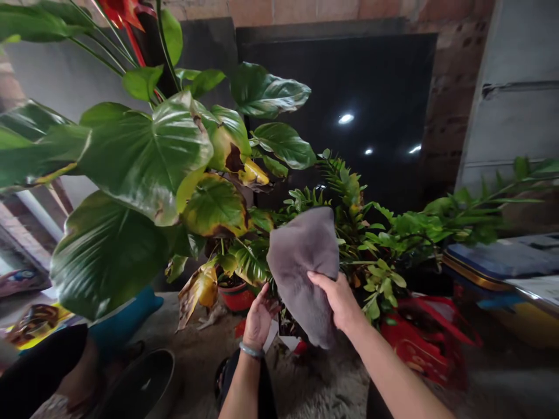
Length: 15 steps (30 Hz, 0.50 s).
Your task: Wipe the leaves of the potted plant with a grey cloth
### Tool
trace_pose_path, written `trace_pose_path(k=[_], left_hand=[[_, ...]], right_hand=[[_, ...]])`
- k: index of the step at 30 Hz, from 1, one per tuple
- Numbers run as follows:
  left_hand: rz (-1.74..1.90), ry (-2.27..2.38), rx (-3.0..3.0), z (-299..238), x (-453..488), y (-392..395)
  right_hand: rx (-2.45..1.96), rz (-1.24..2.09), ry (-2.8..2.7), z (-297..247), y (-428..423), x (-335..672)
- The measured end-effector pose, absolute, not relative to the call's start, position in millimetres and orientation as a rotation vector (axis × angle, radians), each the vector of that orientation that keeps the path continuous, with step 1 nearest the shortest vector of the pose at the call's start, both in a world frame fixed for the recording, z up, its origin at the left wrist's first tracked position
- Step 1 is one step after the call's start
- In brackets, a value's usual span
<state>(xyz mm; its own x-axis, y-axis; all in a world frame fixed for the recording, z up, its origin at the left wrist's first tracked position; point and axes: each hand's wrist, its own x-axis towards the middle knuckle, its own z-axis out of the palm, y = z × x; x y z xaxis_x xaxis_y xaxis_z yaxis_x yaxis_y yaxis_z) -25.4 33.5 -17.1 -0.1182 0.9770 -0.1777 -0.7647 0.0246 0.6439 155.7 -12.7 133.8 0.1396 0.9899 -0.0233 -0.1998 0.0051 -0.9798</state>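
Note:
My right hand [338,299] grips a grey cloth [305,262], held up in front of a small potted plant with narrow glossy leaves [349,198]. My left hand [258,320], with a pale bangle on the wrist, reaches under the cloth's left edge, fingers curled around leaves or the cloth; I cannot tell which. A large plant with broad green leaves [144,157], some yellowed and browned, fills the left side, growing from a red pot [236,295].
Red containers [419,343] sit right of the plants. A dark bowl [140,384] and a teal object [126,320] lie lower left. A dark glossy panel [358,105] and brick wall stand behind. A blue-topped surface [498,259] is at right.

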Motion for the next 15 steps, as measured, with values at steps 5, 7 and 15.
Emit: trace_pose_path(k=[5, 7, 15], left_hand=[[1.544, 0.729, 0.388, -15, -27, 31], [1.515, 0.722, 0.405, -18, -28, 32], [1.531, 0.705, 0.391, -16, -23, 30]], right_hand=[[-1.461, 1.396, -0.871, 71, -61, 153], [-1.485, 1.363, -0.923, 66, -76, 161], [-1.129, 1.185, -0.607, 137, 10, 198]])
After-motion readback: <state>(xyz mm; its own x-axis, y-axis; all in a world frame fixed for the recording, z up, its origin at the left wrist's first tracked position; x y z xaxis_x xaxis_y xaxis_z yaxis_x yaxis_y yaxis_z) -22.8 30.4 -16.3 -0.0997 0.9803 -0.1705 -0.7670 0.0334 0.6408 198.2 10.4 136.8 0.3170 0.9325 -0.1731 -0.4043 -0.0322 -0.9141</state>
